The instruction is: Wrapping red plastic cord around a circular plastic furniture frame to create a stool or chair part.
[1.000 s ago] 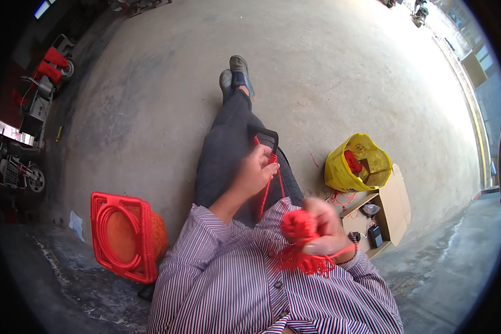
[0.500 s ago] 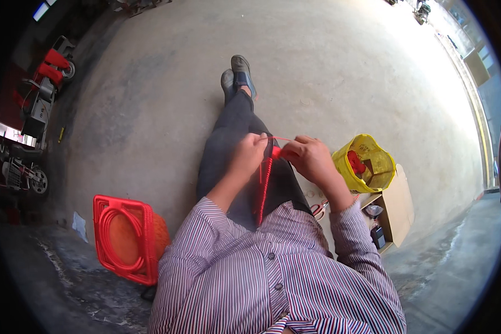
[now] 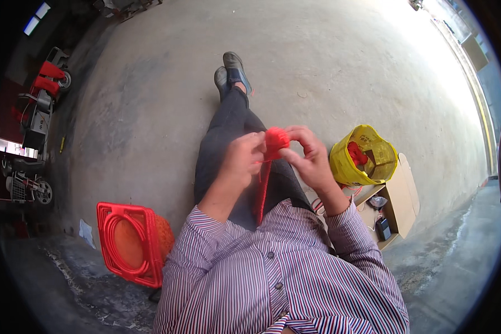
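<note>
Over my lap, both hands meet at a rounded, ribbed red piece [image 3: 275, 139] that looks like wound or knotted cord. My right hand [image 3: 313, 160] grips its right side between thumb and fingers. On its left side my left hand [image 3: 242, 160] is closed with the fingertips pressed together against it; a thin red thread shows just below these fingers. A thicker red cord [image 3: 264, 192] hangs from the piece down across my dark trousers. What lies inside the left fingers is partly hidden.
A yellow bucket [image 3: 338, 161] holding red material stands at the right, beside an open cardboard box [image 3: 404, 195] with a small black device. Partly hidden red-handled scissors [image 3: 317, 205] lie by my right forearm. An orange-red cone-like object with a square base [image 3: 103, 236] lies at my left.
The thread stretched between my hands is no longer taut. My right hand has turned and opened wider around the red piece, which now sits higher and in fuller view.
</note>
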A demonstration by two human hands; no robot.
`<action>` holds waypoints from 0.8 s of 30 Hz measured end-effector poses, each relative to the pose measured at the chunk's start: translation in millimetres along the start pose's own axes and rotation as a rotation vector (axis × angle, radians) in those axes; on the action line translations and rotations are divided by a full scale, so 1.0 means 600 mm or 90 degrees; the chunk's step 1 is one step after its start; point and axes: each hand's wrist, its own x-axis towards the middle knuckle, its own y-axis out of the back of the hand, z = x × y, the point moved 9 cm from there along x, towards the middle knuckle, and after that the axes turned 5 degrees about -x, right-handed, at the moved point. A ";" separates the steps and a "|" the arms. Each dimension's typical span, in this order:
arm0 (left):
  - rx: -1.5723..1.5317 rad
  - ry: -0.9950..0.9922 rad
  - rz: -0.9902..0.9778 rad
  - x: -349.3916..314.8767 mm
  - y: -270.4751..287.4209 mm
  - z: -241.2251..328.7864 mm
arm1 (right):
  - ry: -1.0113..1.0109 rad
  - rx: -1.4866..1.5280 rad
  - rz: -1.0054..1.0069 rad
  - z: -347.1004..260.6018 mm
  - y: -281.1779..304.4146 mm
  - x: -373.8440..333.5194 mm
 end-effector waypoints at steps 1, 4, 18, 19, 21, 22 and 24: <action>0.052 -0.011 -0.012 0.001 -0.001 -0.003 | -0.106 0.222 0.031 0.026 0.008 -0.008; 0.179 -0.060 0.050 -0.004 -0.015 0.009 | -0.242 0.581 0.108 0.065 0.022 -0.053; -0.001 0.085 0.052 0.029 0.030 -0.068 | -0.322 0.641 0.330 0.000 0.181 -0.210; -0.013 0.076 0.041 0.029 0.028 -0.066 | -0.212 0.711 0.318 0.012 0.230 -0.209; -0.024 0.055 0.020 0.028 0.036 -0.063 | -0.095 0.781 0.306 0.056 0.288 -0.215; -0.039 0.039 0.001 0.025 0.036 -0.063 | -0.117 0.758 0.389 0.096 0.308 -0.230; -0.076 0.044 -0.015 0.021 0.033 -0.071 | -0.318 0.722 0.629 0.127 0.283 -0.242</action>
